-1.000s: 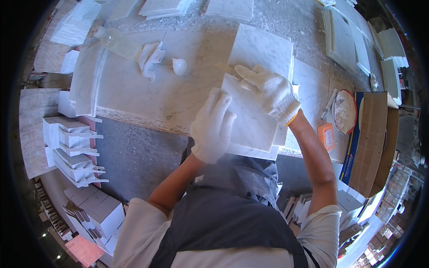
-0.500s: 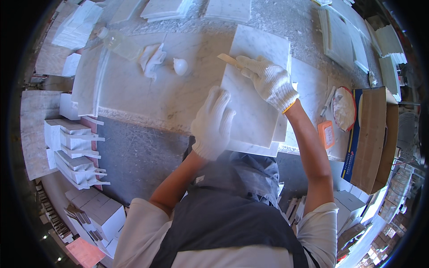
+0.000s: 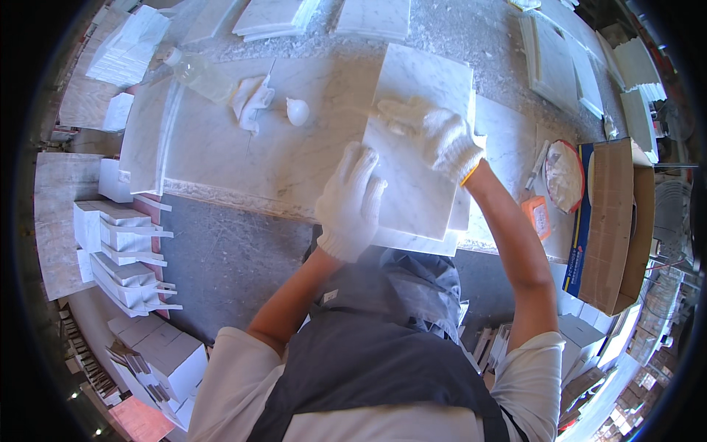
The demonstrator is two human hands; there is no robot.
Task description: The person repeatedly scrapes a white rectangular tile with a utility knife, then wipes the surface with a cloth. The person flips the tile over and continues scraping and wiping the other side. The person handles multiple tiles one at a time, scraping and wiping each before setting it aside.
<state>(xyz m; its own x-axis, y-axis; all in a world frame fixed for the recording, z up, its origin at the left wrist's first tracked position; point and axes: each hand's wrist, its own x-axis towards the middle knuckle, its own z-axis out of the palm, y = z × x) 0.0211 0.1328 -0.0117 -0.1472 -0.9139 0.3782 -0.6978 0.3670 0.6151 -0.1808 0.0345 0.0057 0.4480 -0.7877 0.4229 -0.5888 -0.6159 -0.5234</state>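
Note:
A grey-veined white marble tile (image 3: 416,177) lies on other slabs in front of me, slightly turned. My left hand (image 3: 350,202), in a white knitted glove, rests along its left edge with fingers stretched out, open. Over the tile's upper part is my right hand (image 3: 434,136), gloved the same way with a yellow cuff edge. Motion smears its fingers; the flat tan strip it gripped half a second ago now shows at most as a faint blur by the fingertips.
Left on the slab bench (image 3: 221,162) are a clear bottle (image 3: 195,77), a crumpled white cloth (image 3: 252,99) and a small white bulb-shaped piece (image 3: 297,112). To the right sit an orange box (image 3: 537,216), a bag of white material (image 3: 565,177) and a cardboard box (image 3: 607,228).
My right hand has shifted slightly left and down across the tile, and the strip has gone from sharp to blurred. My left hand stays in place.

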